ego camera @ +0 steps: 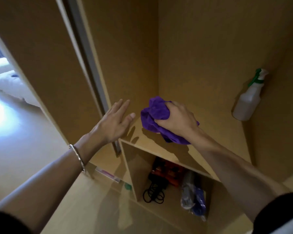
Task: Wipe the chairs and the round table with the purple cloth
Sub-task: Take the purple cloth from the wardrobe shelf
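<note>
Here we are at a wooden wardrobe, and the right hand [178, 118] is on the purple cloth [155, 110]. The grip is curled over the top of the bundle, fingers dug into the folds and thumb tucked under: a full fistful, not a fingertip pinch. The cloth sits crumpled on the shelf [210, 132], towards its back left corner, with a tail of fabric trailing out beneath the wrist. That bunched hold looks meant to gather the whole rag in one go, so nothing drags on the way out.

The left hand [115, 122], a bracelet [77, 154] on its wrist, holds nothing. Its fingers are straight and together, thumb out, at the shelf's front left corner by the side panel [125, 65]. It looks like a steadying hand, though whether it touches the wood I cannot tell.

Over on the far right of the shelf a spray bottle [249, 100] with a green trigger leans against the wall, well apart from the cloth. In the compartment [137, 166] below lie a black cable [153, 195], an orange item [169, 169] too blurred to name, and a plastic bag [193, 200].

No chairs and no round table in view, so by my reckoning the wiping has not begun. This is the fetch.
</note>
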